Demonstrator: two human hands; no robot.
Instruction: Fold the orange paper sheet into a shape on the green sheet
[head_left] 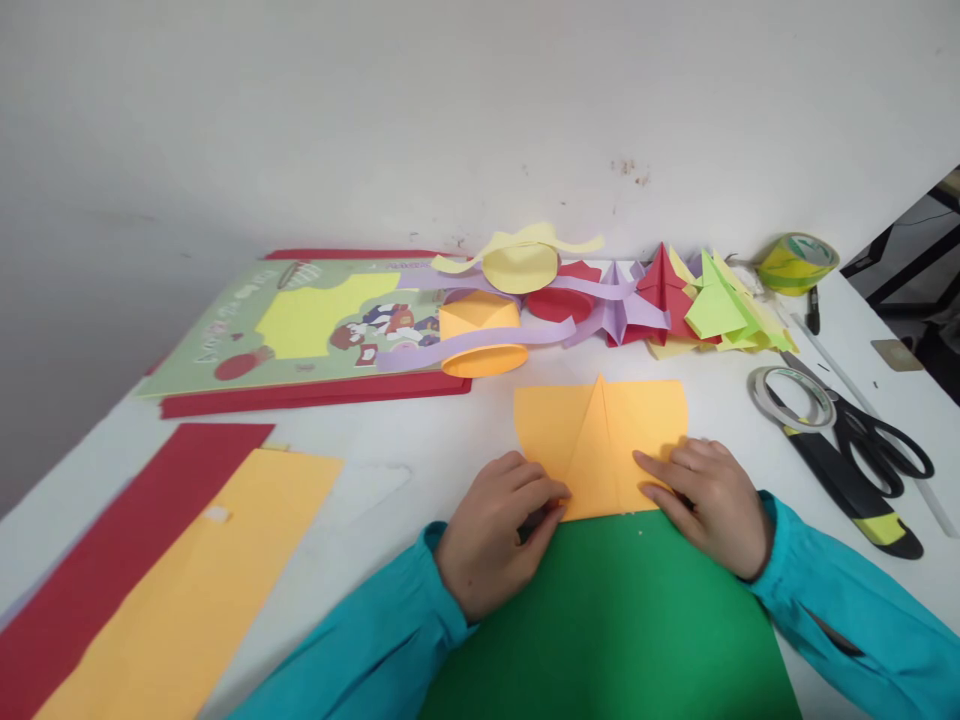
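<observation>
A piece of orange paper (637, 430) lies in front of me, its far corners rounded. A narrow pointed fold runs up its middle, with the tip just past the far edge. My left hand (506, 525) pinches the paper's near left edge between thumb and fingers. My right hand (705, 500) lies on the right part, index finger stretched out on the surface and thumb near the lower edge. Under the paper's near edge is a green sheet (615, 620), which reaches toward me between my sleeves.
Red paper (150, 530) and an orange sheet (195, 580) lie at left. Behind are a printed pad (225, 340), curled paper pieces (480, 330) and folded paper shapes (660, 295). At right are scissors (874, 440), a utility knife (847, 490), a tape roll (793, 398) and a yellow tape roll (796, 265).
</observation>
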